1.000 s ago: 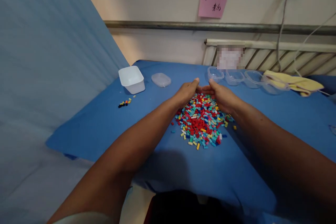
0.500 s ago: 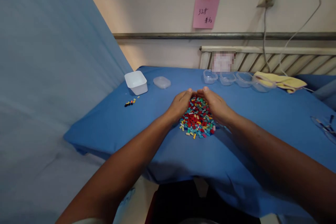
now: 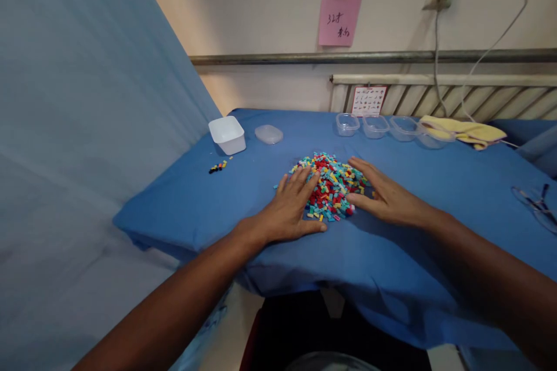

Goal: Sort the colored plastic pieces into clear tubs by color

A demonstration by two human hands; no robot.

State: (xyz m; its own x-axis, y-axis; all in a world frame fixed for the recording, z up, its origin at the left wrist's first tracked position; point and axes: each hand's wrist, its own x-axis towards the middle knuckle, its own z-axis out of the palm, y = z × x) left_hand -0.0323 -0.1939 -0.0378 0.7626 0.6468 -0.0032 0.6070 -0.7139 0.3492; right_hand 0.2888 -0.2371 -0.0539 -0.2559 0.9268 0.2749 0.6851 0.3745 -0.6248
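A heap of small coloured bricks [image 3: 331,179], red, teal, yellow and blue, lies in the middle of the blue-covered table [image 3: 243,197]. My left hand [image 3: 289,208] rests flat on the cloth at the heap's near left side, fingers spread and touching the bricks. My right hand [image 3: 383,197] lies flat at the heap's near right side, fingers stretched out along its edge. Neither hand holds anything.
A white tub [image 3: 227,134] and a clear lid [image 3: 268,134] stand at the back left, with a few loose bricks [image 3: 219,166] beside them. Several clear tubs [image 3: 374,126] line the back edge next to a yellow cloth [image 3: 461,130]. Glasses [image 3: 537,206] lie far right. A blue curtain [image 3: 87,127] hangs left.
Both hands have come back from the far side of the heap to its near side and flattened out. The heap is now more gathered, and the view has pulled back.
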